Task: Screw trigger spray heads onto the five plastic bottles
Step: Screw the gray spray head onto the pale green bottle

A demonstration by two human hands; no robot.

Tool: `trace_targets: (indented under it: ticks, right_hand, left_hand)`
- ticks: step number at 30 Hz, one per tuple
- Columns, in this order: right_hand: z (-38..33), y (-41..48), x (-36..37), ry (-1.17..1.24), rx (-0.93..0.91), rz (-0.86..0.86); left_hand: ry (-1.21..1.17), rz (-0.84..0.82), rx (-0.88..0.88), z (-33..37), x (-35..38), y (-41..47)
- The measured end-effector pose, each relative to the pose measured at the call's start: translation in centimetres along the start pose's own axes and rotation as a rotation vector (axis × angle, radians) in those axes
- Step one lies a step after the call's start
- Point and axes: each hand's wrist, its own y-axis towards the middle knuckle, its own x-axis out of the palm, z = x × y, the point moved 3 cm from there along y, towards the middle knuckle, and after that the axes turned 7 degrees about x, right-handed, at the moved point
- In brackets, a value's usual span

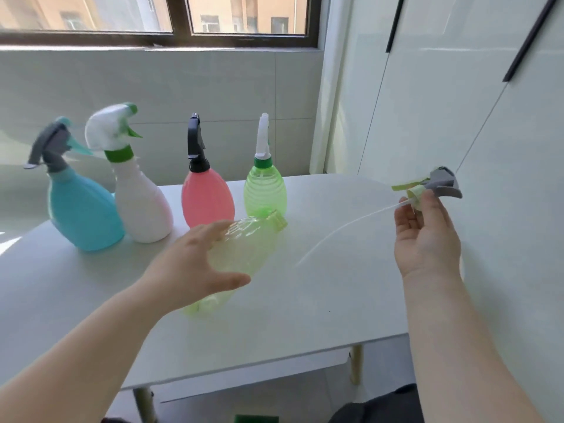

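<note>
My left hand [195, 264] grips a clear yellow-green bottle [244, 254], tilted with its open neck [279, 221] pointing up and right, above the white table [335, 294]. My right hand [427, 230] holds a grey trigger spray head with a green trigger [439, 186] off to the right, apart from the bottle; its thin white dip tube [341, 233] trails down-left toward the bottle. At the back stand a blue bottle [82, 215], a white bottle [143, 206], a pink bottle [207, 199] and a small green bottle [265, 190], each with a spray head on it.
A tiled wall and a window run behind the table. White cabinet doors [457, 102] with black handles stand close on the right. The table's front edge [274, 361] and its legs are near me. A green object [256, 419] shows at the bottom edge.
</note>
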Motion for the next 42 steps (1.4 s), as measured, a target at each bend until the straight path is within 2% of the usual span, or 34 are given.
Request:
trace_targets:
  ticks: [8, 20, 27, 30, 35, 42]
  right_hand:
    - [-0.8, -1.3, 0.7, 0.203, 0.004, 0.038]
    - [1.0, -1.3, 1.7, 0.040, 0.030, -0.073]
    - [-0.5, -0.4, 0.6, 0.129, -0.012, 0.009]
    - [-0.4, -0.5, 0.6, 0.094, -0.008, 0.005]
    - [1.4, -1.5, 2.2, -0.029, 0.059, -0.129]
    - [5.5, -4.3, 4.9, -0.366, 0.155, -0.485]
  left_hand:
    - [0.061, -0.056, 0.006, -1.1, 0.1, -1.0]
    - [0.045, -0.036, 0.035, -0.7, 0.7, -0.8]
    - [0.033, -0.029, 0.050, -0.7, 0.5, -0.9]
    - [0.036, -0.030, 0.057, -0.6, 0.6, -0.8]
    - [0.002, -0.011, 0.079, -0.3, 0.9, -0.6]
    - [-0.183, 0.038, 0.159, 0.2, 1.8, -0.5]
